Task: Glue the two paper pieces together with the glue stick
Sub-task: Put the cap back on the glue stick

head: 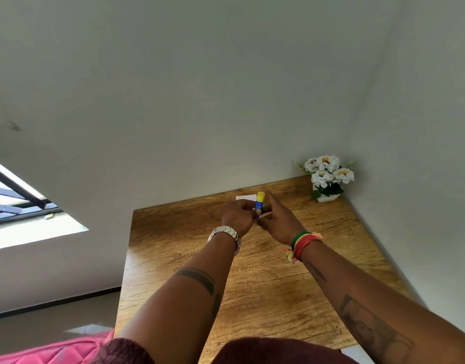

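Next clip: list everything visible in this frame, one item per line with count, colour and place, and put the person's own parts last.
glue stick: one, blue body with yellow cap, held upright above the far part of the table
paper: one piece seen, white, on the table behind the glue stick, mostly hidden
table: one, wood-grain brown, set into the wall corner
flowers: one bunch, white in a white pot, far right corner of the table
window: one, dark frame, left edge
cushion: one, pink, bottom left
watch: one, silver, left wrist
bracelets: several, green, red, yellow, right wrist
left hand: grips the glue stick
right hand: fingers extended beside the glue stick
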